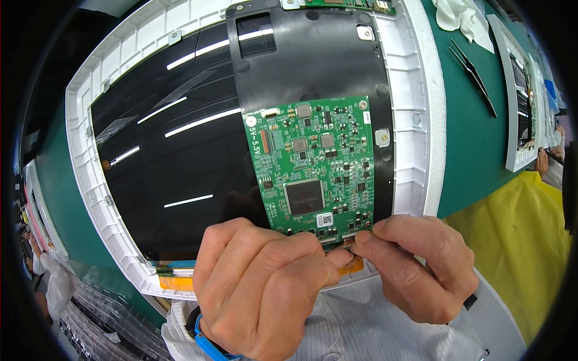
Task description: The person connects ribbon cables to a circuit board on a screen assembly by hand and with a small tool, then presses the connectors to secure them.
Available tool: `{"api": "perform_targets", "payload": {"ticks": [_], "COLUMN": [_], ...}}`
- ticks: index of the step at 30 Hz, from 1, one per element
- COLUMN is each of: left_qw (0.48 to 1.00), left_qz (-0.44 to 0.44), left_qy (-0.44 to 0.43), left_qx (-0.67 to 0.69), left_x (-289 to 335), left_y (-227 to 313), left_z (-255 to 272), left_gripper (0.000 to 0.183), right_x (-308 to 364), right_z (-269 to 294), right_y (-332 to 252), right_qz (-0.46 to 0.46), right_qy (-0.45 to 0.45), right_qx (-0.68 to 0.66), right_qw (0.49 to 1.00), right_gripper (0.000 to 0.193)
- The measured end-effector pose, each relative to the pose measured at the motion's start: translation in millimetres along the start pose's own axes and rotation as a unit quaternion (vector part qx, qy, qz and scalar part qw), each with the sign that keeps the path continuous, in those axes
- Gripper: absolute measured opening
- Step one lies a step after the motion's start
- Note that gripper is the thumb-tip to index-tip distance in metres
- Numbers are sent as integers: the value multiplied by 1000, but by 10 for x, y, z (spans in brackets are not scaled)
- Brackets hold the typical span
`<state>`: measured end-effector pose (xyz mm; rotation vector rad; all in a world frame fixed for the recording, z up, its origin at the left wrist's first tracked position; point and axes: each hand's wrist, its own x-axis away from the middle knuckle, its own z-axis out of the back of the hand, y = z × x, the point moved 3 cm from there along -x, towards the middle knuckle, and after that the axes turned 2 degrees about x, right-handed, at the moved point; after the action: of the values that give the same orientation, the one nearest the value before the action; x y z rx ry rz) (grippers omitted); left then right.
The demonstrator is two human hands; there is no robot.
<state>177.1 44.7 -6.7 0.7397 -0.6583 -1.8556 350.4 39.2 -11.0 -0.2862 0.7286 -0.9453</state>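
Note:
A green circuit board [313, 162] with a large square chip lies on the black backing of a display panel [198, 156], inside a white plastic frame [415, 138]. At the board's near edge, both hands meet over an orange flex cable [354, 265]. My left hand [265, 283] is closed, its fingertips on the cable and its thumb largely hidden. From the right, my right hand [421, 265] pinches with thumb and forefinger at the cable's end, by the board-edge connectors. The fingers cover the exact contact. Another orange flex strip [176, 283] shows along the frame's near-left edge.
Dark tweezers [475, 80] lie on the green mat [460, 144] to the right. Beyond them are crumpled white cloth [466, 21] and a second framed panel [513, 102], with another person's hand [543, 161] beside it. Yellow cloth [518, 234] drapes at right. Another person's sleeve [59, 292] appears far left.

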Motion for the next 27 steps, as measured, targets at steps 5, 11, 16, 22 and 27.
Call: {"api": "perform_targets", "payload": {"ticks": [5, 11, 16, 22, 27], "left_qw": [1000, 1000, 1000, 1000, 1000], "left_qz": [-4, -6, -11, -10, -13], "left_qy": [5, 5, 5, 3, -1], "left_qx": [1, -6, -7, -8, 1], "left_x": [-1, -6, 11, 21, 4], "left_y": [12, 14, 3, 3, -1], "left_z": [-3, -6, -6, -6, 1], "left_gripper": [38, 37, 37, 38, 38], "right_x": [16, 19, 24, 32, 36], "right_z": [7, -32, -29, 37, 74], "right_y": [-3, 1, 19, -62, -87], "right_qz": [-16, -36, -51, -70, -86], "right_qy": [-1, -4, -5, -7, -9], "right_qx": [4, 6, 10, 15, 23], "right_qw": [1000, 999, 999, 997, 996], "right_gripper": [31, 31, 30, 29, 29]}}
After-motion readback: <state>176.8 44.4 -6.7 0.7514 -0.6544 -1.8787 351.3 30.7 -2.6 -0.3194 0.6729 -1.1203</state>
